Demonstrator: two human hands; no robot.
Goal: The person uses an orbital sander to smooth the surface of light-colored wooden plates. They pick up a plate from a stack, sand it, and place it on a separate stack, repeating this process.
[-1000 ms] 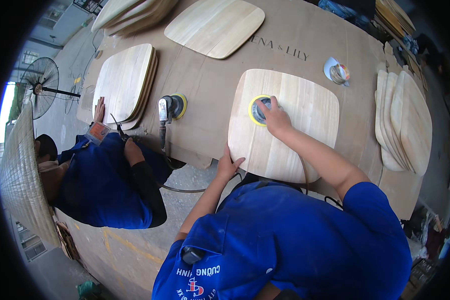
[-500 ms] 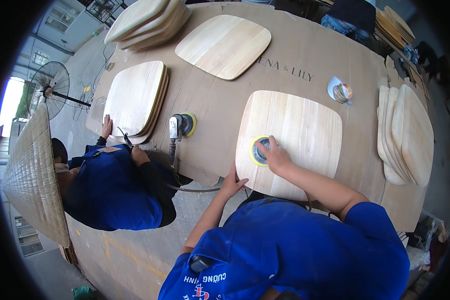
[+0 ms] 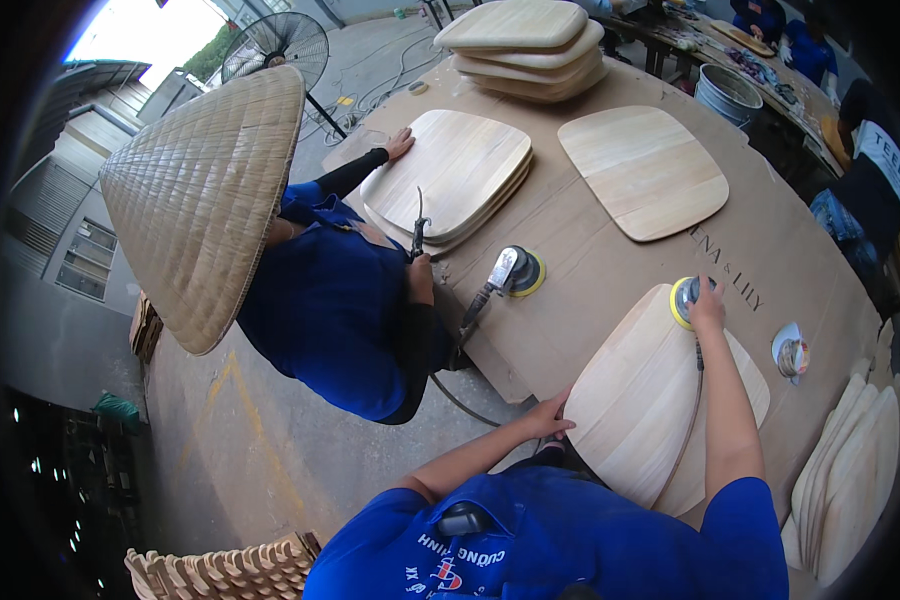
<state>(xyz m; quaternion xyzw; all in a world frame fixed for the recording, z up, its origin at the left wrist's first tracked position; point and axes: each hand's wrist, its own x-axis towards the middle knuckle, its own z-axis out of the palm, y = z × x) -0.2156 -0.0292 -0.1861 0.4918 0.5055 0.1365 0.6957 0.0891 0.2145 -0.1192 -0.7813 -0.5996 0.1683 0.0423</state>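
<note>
A pale wooden board with rounded corners lies at the near edge of the cardboard-covered table. My right hand is closed over a round sander with a yellow pad rim, at the board's far edge. A thin hose runs from the sander back across the board toward me. My left hand grips the board's left edge, thumb on top and the other fingers partly hidden.
Left of me, a person in a conical hat holds an air blow gun beside stacked boards. A second sander rests between us. More boards stand at the far side and right. A tape roll lies nearby.
The view has swung left. My right hand has slid the sander from the board's near-left part to its far edge. My left hand stays at the board's left edge.
</note>
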